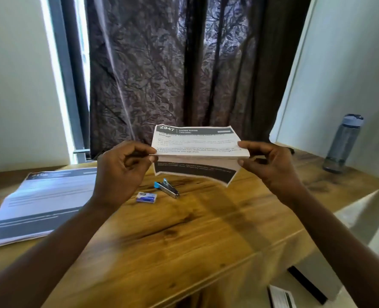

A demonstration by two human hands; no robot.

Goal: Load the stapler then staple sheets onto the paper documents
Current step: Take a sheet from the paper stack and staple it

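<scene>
We hold a folded bundle of printed sheets (197, 144) up in the air above the middle of the wooden table (184, 236), well clear of its surface. Our left hand (123, 172) pinches the bundle's left end at the fold, thumb on top and fingers curled beneath. Our right hand (270, 165) grips the right end the same way, thumb lying over the top sheet and fingertips under the stack. The upper half faces us, headed with a dark band that reads "2947" and "LIVING ROOM"; the lower half hangs down behind the fold, showing a dark printed strip.

Below the bundle, near the middle of the table toward its far edge, lies the stapler (167, 188), silver with a blue end, lying at a slant. Just beside it, toward us and to the left, sits a small staple box (146, 197), blue and white. The two lie close together, though we cannot tell whether they touch.

A larger stack of paper documents (39, 203) lies flat at the table's left edge. A grey water bottle (344, 143) stands upright near the far right corner. A dark patterned curtain (184, 63) hangs behind the table's far edge.
</scene>
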